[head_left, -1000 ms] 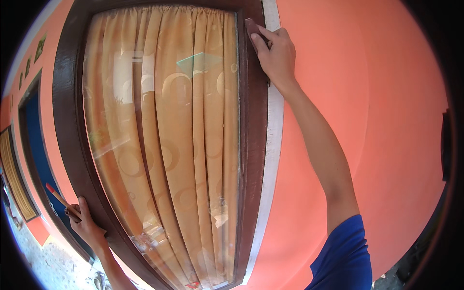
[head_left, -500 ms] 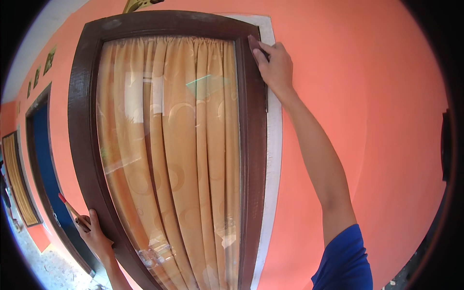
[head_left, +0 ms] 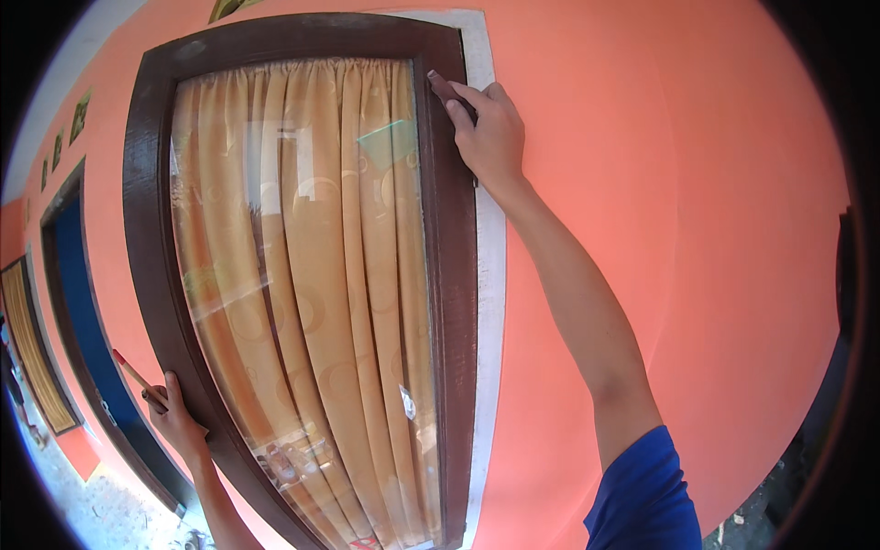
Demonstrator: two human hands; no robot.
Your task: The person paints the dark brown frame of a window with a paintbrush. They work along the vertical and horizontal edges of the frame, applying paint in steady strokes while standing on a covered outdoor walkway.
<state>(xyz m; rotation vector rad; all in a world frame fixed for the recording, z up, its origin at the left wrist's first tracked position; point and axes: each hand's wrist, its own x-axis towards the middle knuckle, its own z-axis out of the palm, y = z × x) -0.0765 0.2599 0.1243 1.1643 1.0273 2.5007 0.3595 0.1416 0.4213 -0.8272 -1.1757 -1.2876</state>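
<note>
My right hand reaches up and grips a small, flat, dark red-brown piece that looks like folded sandpaper. The piece lies against the upper right side of a dark brown wooden window frame. At the lower left, my left hand is closed around a slim wooden stick with a red end, its thumb against the frame's left side. A dark part shows by its fingers, and a small tan edge sticks out beside the palm; what these belong to is unclear.
Behind the reflecting glass hangs a golden curtain. A white strip borders the window on the right, beside a salmon-coloured wall. Further left are a blue door and another window with a striped curtain.
My right hand has slid a little down the frame's right side with the red-brown piece. The window has shifted left and slightly up in view. My left hand stays at the frame's left side.
</note>
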